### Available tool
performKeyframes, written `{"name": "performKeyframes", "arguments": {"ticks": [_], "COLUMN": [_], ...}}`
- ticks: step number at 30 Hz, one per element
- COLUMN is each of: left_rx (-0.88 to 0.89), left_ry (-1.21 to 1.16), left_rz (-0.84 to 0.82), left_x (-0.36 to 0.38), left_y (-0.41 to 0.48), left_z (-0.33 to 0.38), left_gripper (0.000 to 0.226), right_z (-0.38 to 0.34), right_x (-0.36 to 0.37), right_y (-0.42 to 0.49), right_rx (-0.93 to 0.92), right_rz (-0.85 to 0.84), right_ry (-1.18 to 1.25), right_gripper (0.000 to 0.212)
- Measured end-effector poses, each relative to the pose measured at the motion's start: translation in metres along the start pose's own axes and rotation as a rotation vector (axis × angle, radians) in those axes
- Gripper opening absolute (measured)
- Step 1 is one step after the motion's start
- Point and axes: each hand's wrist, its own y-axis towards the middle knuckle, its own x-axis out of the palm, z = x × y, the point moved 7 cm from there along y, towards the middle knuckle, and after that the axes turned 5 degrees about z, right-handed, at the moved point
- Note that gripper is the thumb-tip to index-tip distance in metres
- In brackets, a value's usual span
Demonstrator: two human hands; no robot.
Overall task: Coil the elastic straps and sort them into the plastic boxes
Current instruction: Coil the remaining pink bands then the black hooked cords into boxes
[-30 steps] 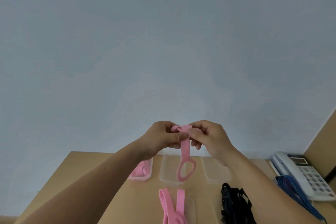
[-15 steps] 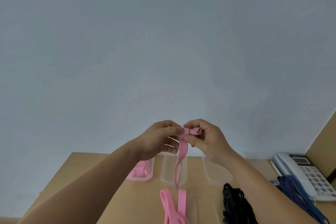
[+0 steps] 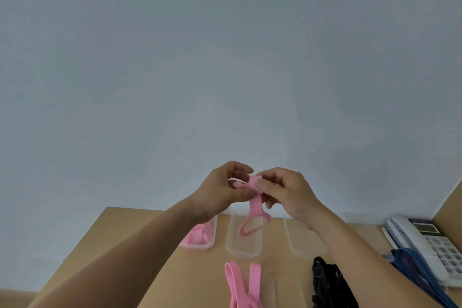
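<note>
Both hands are raised above the desk with a pink elastic strap (image 3: pixel 255 210) between them. My right hand (image 3: pixel 285 191) pinches the small coiled part at its top, and my left hand (image 3: pixel 221 189) holds the strap beside it with fingers and thumb. The strap's free loop hangs down over the middle clear plastic box (image 3: pixel 243 247). The left box (image 3: pixel 200 245) holds coiled pink straps. The right box (image 3: pixel 307 245) looks empty. More pink straps (image 3: pixel 243 285) lie near the front, next to black straps (image 3: pixel 327 282).
A wooden desk (image 3: pixel 140 240) stands against a pale blue wall. A white desk phone (image 3: pixel 425 242) sits at the right with blue straps (image 3: pixel 415 272) lying over its front. A wooden panel (image 3: pixel 452 210) rises at the far right.
The coil at the strap's top has grown and the hanging loop is shorter and spread open again. Both hands stayed at about the same height, fingers shifting around the coil.
</note>
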Motion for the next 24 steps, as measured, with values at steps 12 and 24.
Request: {"name": "performKeyframes", "arguments": {"ticks": [12, 24], "left_rx": [-0.205, -0.148], "left_ry": [-0.060, -0.159], "left_rz": [-0.133, -0.102], "left_x": [0.0039, 0.0016], "left_y": [-0.0049, 0.0002], "left_z": [-0.0030, -0.0016], "left_gripper": [0.037, 0.043], "right_z": [-0.0066, -0.0018], "right_x": [0.0017, 0.0010], "right_y": [-0.0005, -0.0022], "right_rx": [-0.139, -0.062], "right_rz": [0.031, -0.038], "right_ry": [-0.132, -0.031], "right_gripper": [0.024, 0.031]}}
